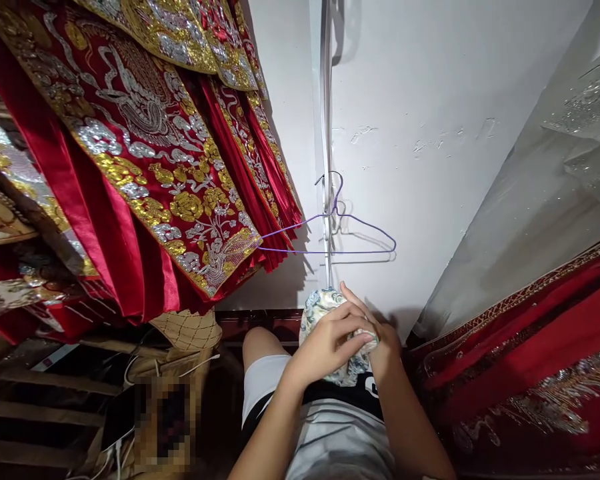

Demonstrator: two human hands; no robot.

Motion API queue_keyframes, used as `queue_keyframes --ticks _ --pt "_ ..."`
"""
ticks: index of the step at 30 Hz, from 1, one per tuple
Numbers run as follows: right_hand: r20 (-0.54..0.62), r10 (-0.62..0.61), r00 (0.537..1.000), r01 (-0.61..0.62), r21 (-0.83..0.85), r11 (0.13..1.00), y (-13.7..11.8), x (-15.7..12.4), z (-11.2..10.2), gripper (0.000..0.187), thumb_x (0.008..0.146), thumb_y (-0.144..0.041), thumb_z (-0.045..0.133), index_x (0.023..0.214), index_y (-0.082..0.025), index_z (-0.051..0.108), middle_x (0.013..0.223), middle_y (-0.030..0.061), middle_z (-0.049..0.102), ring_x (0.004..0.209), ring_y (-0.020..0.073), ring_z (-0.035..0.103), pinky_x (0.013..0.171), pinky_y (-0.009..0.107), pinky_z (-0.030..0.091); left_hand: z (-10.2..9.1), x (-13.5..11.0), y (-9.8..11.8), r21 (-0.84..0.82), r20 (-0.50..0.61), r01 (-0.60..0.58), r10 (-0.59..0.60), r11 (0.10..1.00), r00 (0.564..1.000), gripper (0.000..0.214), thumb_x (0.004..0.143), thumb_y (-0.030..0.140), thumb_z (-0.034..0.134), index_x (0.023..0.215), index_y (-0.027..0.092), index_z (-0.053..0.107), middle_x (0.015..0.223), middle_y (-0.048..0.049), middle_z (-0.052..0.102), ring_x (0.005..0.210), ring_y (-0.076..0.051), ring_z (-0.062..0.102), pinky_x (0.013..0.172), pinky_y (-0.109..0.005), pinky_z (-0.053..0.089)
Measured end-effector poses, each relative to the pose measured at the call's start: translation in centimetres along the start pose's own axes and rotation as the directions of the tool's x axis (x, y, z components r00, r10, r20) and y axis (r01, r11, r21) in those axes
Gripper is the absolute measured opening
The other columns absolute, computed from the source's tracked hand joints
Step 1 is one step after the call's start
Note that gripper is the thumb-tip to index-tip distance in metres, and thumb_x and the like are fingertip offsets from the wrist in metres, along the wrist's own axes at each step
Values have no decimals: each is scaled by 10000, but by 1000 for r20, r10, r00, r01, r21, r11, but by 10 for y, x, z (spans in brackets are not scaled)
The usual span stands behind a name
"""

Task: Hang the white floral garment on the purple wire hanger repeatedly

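My left hand (330,340) and my right hand (375,333) are together in front of me, both closed round a small bundle of pale, patterned cloth (325,307). The left hand's fingers lie across the front of the bundle; the right hand grips it from behind and is mostly hidden. Just above the bundle, a purple wire hanger (330,233) hangs empty on a thin vertical metal rod (326,133) against the white wall. My knee in white shorts (265,380) shows below the hands.
Red garments with gold and silver embroidery (145,153) hang at the left. More red embroidered fabric (530,373) lies at the right under a clear plastic cover (555,173). A woven straw hat (187,330), cables and wooden shelving (40,400) sit at the lower left.
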State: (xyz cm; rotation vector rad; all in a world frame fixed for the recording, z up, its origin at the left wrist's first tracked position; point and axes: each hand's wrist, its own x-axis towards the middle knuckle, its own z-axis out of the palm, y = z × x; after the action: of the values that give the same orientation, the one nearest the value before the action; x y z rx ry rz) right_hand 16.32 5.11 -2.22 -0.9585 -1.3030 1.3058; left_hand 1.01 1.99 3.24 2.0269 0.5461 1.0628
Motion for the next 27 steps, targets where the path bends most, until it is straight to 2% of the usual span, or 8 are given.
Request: queue_keyframes --ticks 4,7,9,11,14,18,23,27 --pt "221 126 967 -163 159 974 -9 11 18 284 820 -444 664 969 -219 752 891 64 761 1007 265 723 830 333 600 -35 -13 4 86 -151 50 -37 995 988 151 952 302 683 1013 223 796 1035 -95 698 1005 -233 643 940 -326 482" --pt "513 215 831 -354 191 915 -18 18 32 325 701 -371 769 968 -187 745 835 41 737 797 204 696 710 279 547 -57 -17 -13 44 -325 98 -79 994 943 310 921 397 716 1181 232 751 1168 -117 692 1146 -283 612 1041 -359 445" --pt "629 252 735 -374 68 925 -30 18 31 289 667 -313 795 911 -161 762 813 31 734 710 161 657 665 250 505 -65 -18 -29 -42 -226 131 -137 991 964 436 960 536 618 1243 216 703 1120 -114 701 1099 -278 624 1023 -369 458" --pt "669 257 698 -275 -82 958 -47 19 18 228 673 -270 783 865 -146 788 815 36 750 709 154 652 671 245 491 -71 -21 -43 -87 20 215 -214 973 977 516 971 650 518 1075 187 722 903 -73 688 882 -228 627 869 -327 498" --pt "639 192 745 -29 -257 966 -78 25 -20 202 700 -201 724 866 -163 832 881 62 794 831 196 693 749 270 510 -82 -38 -52 -48 316 403 -369 914 874 547 926 685 575 789 162 653 633 5 546 587 -133 498 580 -241 390" --pt "411 4 912 90 -209 974 -105 39 -64 143 696 -244 769 812 -173 811 705 36 724 639 165 631 597 256 466 -91 -67 -45 -116 503 582 -458 805 733 483 945 636 589 904 159 654 549 31 516 439 -105 449 489 -232 329" --pt "480 -77 874 164 -142 976 -104 49 -46 500 639 -227 837 1130 -186 752 839 12 712 709 155 625 655 255 472 -65 -63 -50 -42 201 348 -333 936 921 429 880 460 760 1184 191 624 1107 -100 665 1022 -217 629 935 -339 499" --pt "476 -209 854 340 -208 917 -97 54 -21 452 668 -126 692 1115 -183 738 986 46 736 889 198 671 800 298 513 -28 -49 -72 -49 168 356 -344 933 924 679 844 436 797 1424 225 517 1351 -131 613 1226 -283 585 1099 -435 443"
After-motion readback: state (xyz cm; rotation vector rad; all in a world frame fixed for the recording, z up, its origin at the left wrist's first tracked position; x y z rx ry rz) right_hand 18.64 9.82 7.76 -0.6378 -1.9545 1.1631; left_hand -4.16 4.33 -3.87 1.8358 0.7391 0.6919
